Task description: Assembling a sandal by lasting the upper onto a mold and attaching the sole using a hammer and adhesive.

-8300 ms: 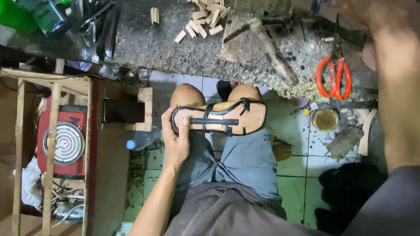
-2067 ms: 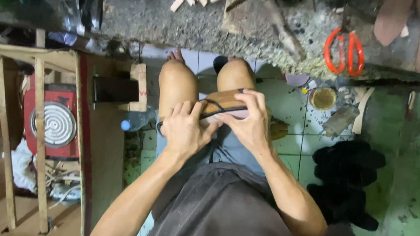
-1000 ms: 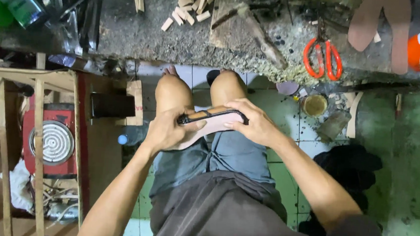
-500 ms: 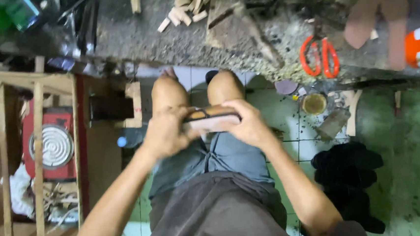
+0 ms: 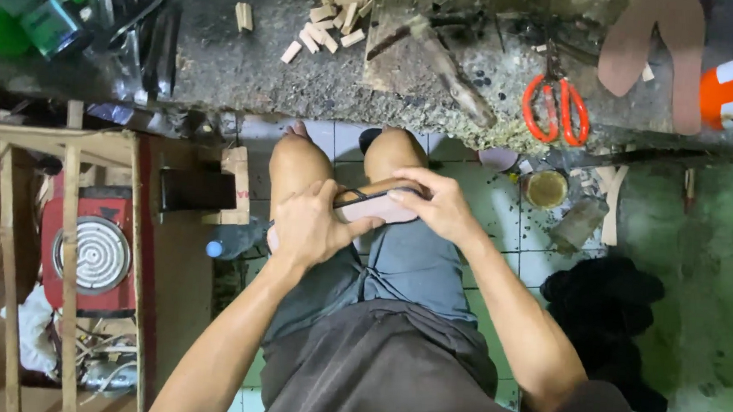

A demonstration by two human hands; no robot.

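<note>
Head view: seated at a rough workbench (image 5: 247, 73), a person grips a sandal (image 5: 379, 205) with both hands across the knees, seemingly to steady it on the lap. The left hand (image 5: 309, 228) wraps around the near end, fingers curled tight over the sole; the right hand (image 5: 435, 204) clamps the far end from above, thumb and fingers pinching its edge, so the sandal lies on its side, tan edge up and pale underside facing the body. Both forearms angle inward from the lower corners, elbows bent. Along the bench's near edge lie red-handled scissors (image 5: 556, 107) toward the right, small wooden blocks (image 5: 328, 14) at the middle, and a brown sole cut-out (image 5: 657, 46) beyond. A round tin (image 5: 546, 188) sits on the tiled floor beside the right knee, and a red electric hotplate (image 5: 92, 251) rests under a wooden frame at left.
</note>
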